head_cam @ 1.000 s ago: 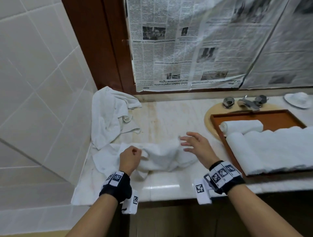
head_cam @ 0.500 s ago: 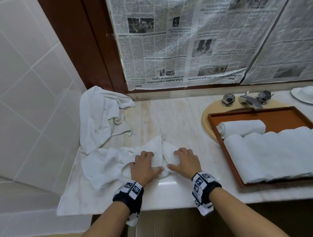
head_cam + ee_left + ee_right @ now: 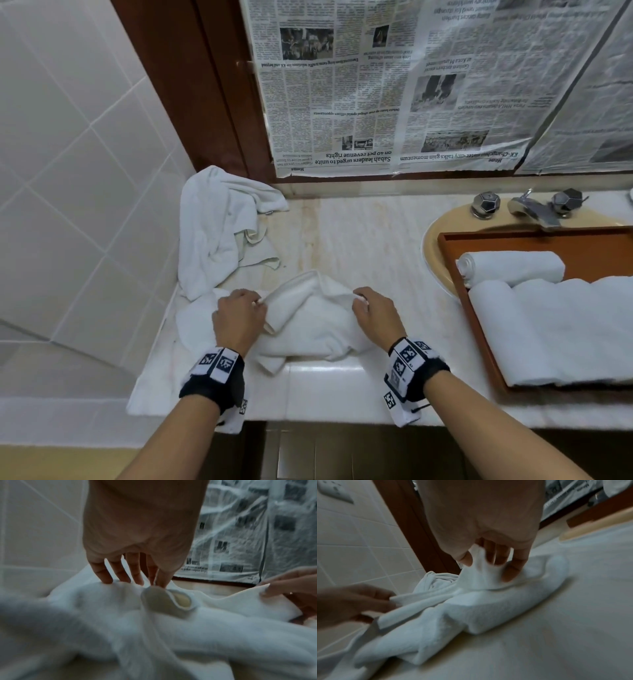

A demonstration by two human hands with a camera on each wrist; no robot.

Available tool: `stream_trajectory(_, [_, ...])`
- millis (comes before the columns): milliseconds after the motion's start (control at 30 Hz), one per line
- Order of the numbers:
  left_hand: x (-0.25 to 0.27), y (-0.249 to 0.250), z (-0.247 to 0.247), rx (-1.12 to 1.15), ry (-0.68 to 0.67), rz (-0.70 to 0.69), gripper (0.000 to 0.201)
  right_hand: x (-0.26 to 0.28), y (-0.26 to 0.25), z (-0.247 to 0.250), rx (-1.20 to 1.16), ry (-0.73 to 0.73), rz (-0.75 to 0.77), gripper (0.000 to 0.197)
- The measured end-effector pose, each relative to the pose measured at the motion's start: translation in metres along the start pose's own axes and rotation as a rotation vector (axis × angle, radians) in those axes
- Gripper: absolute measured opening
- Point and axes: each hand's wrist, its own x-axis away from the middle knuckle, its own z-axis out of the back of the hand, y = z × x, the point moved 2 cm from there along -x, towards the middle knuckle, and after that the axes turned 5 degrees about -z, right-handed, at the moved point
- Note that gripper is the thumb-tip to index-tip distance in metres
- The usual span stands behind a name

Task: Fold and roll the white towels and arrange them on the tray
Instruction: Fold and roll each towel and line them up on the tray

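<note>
Nubby matt terry-cloth towel (image 3: 308, 329) lies on a glossy marble counter (image 3: 359, 246), beside a smooth wooden tray (image 3: 479, 329) and shiny metal faucet (image 3: 534, 210)
</note>
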Motion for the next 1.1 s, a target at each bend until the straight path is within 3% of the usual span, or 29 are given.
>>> stream_trajectory(133, [0.019,-0.003,-0.023,0.094,-0.160,-0.020,0.010,0.008,-0.002,-0.024,0.039,-0.124,0.078,0.031])
stream_trajectory(300, [0.057,0.005,-0.024,0.130,-0.193,-0.065,0.016,0.033,0.015,-0.027,0.088,-0.112,0.040,0.017])
stream_trajectory(467, [0.110,0.008,-0.018,0.206,-0.274,-0.078,0.018,0.079,0.033,-0.018,0.129,-0.197,0.030,0.022])
stream_trajectory(567, [0.130,0.018,-0.011,0.256,-0.411,-0.084,0.025,0.113,0.044,-0.009,0.145,-0.214,-0.032,0.022])
stream_trajectory(700, [0.141,0.032,0.001,0.200,-0.608,-0.201,0.026,0.160,0.054,0.006,0.107,-0.238,-0.083,0.020])
stream_trajectory(900, [0.149,0.039,0.021,0.310,-0.422,-0.319,0.021,0.190,0.036,0.028,0.054,-0.139,-0.071,0.015])
stream_trajectory(1000, [0.154,0.038,0.030,0.425,-0.359,-0.257,0.014,0.186,0.027,0.037,0.098,-0.063,-0.060,0.028])
stream_trajectory(1100, [0.160,0.033,0.038,0.560,-0.336,-0.187,0.006,0.187,0.016,0.050,0.096,0.016,-0.009,0.019])
